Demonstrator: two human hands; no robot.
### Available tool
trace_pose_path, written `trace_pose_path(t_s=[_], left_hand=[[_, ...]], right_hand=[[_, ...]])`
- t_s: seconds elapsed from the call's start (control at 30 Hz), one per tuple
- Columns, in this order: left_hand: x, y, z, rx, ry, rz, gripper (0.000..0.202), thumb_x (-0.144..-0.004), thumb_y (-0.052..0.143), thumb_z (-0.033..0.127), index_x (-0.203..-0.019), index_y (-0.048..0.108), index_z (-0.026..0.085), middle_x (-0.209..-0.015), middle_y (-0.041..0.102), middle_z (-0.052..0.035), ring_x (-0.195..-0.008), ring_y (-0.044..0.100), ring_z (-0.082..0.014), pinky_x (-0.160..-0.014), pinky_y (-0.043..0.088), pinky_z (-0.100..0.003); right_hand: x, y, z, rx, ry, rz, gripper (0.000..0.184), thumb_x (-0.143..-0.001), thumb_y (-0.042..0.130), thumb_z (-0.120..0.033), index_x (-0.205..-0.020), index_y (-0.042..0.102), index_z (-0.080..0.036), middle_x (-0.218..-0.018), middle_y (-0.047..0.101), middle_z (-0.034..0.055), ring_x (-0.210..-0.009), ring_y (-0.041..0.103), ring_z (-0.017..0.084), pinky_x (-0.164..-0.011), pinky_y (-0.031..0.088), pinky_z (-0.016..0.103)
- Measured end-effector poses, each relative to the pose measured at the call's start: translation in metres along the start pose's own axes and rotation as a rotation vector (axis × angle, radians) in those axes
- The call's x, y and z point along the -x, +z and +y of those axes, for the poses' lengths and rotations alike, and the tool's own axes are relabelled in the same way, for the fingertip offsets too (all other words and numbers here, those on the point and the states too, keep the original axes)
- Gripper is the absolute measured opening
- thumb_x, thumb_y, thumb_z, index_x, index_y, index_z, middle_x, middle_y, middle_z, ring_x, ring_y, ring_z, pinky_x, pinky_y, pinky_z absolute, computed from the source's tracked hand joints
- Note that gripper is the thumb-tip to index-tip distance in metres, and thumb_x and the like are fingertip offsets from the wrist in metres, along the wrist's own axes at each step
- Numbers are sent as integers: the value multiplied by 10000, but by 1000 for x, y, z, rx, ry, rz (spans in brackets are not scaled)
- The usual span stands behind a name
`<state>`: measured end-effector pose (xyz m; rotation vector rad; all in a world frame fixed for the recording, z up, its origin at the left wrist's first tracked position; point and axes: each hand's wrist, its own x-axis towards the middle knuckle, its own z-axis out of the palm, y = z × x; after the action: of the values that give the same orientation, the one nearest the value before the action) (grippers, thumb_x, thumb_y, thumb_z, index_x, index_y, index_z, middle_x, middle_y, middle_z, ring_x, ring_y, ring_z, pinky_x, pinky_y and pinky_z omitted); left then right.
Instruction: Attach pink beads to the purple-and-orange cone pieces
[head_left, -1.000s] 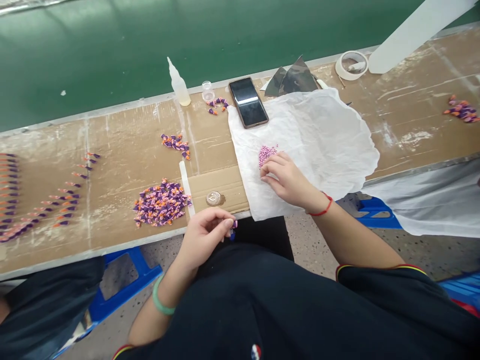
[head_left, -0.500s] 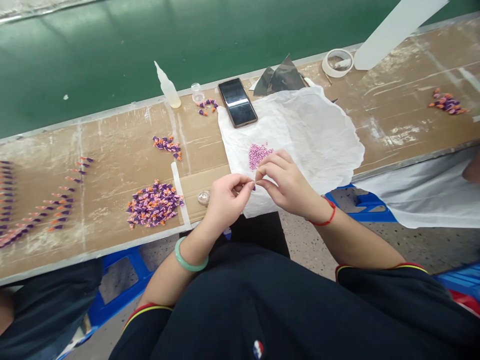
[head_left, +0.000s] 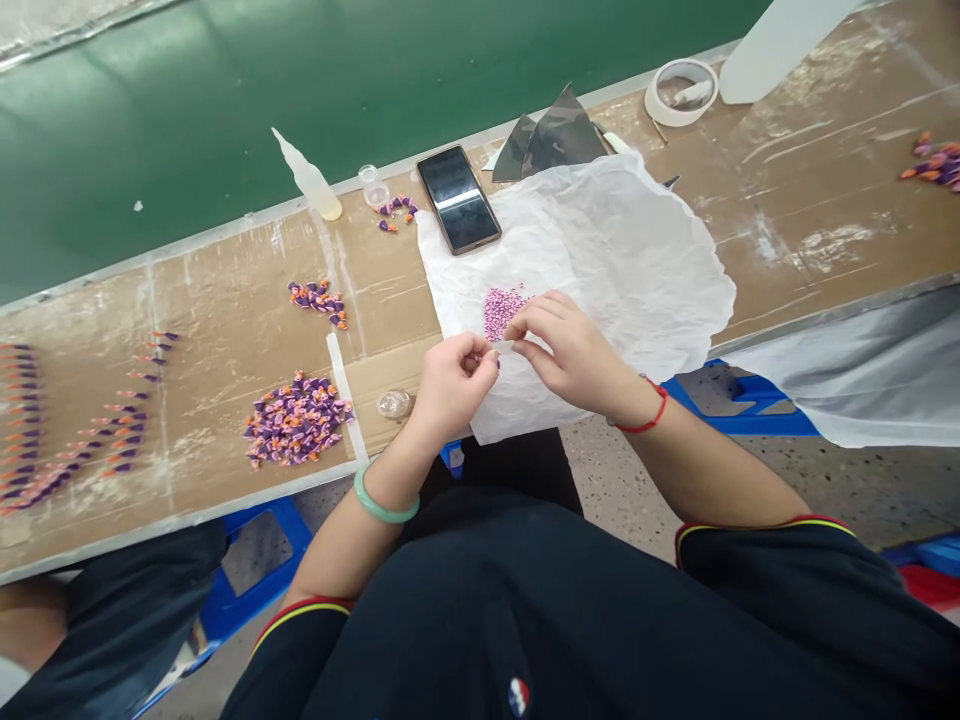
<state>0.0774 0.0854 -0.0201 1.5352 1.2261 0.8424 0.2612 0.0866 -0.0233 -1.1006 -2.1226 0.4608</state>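
My left hand [head_left: 456, 382] is closed in a pinch above the front edge of a white cloth [head_left: 637, 250]. A sliver of a small dark purple piece shows at its thumb and fingertip. Just to the right, my right hand [head_left: 566, 350] has its thumb and forefinger nearly together, close to the left fingertips. Whatever tiny thing lies between them is too small to make out. Beyond the hands, a heap of tiny pink beads [head_left: 501, 312] lies on the cloth, partly covered by my right fingers. A small clear jar [head_left: 395, 404] stands left of my left hand.
A large pile of purple, pink and orange pieces [head_left: 296, 420] lies left, a smaller pile [head_left: 319, 300] behind it. Rows of such pieces [head_left: 127, 430] are farther left. A phone [head_left: 458, 200], a squeeze bottle [head_left: 309, 178] and a tape roll [head_left: 681, 92] are along the back.
My right fingertips have drawn slightly apart from the left ones, which they met before. The whole view has shifted a little; the table things lie as before.
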Motion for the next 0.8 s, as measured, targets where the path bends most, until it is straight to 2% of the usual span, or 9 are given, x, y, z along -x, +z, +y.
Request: trace_pose_path(t_s=[0.13,0.23,0.33,0.57,0.7,0.8], left_hand=[[2,-2,3,109,-106,-19,151,-807,617,256,-685,597,170,-642,592,3,-568,506,-110,-531,413,-227],[5,-2,5,136,-108,-19,149,-792,632,272,-691,602,167,-636,583,4,-570,493,-104,-529,407,-219],[8,0,7,129,-78,-6,142,-785,636,272,-697,602,165,-640,586,0,-583,500,-106,-539,413,-219],[18,-6,15,209,-64,7,167,-803,672,287,-712,609,161,-628,582,7,-536,490,-86,-503,409,-205],[37,-26,17,356,-124,67,219,-811,737,363,-806,658,158,-614,601,12,-515,531,-86,-479,452,-191],[59,-49,12,399,-139,157,251,-774,800,372,-844,696,155,-703,683,-26,-585,606,-106,-519,508,-199]], right_hand=[[2,-2,-3,-206,159,-47,87,-916,539,-186,-845,585,-204,-847,679,50,-804,604,207,-748,474,356],[2,-3,-10,-331,291,-88,128,-895,558,-243,-784,602,-198,-776,672,30,-706,583,170,-663,464,310],[2,-1,-15,-380,333,-72,118,-842,567,-230,-736,603,-192,-725,658,17,-664,562,153,-640,459,297],[1,0,-27,-416,292,-25,109,-818,548,-199,-708,552,-198,-686,620,0,-646,557,145,-620,439,284],[-6,-2,-37,-385,167,-67,128,-873,498,-184,-749,517,-207,-694,588,-4,-649,527,139,-621,424,278],[-14,4,-45,-335,59,-111,140,-910,474,-172,-777,488,-215,-709,564,-3,-648,501,140,-626,418,278]])
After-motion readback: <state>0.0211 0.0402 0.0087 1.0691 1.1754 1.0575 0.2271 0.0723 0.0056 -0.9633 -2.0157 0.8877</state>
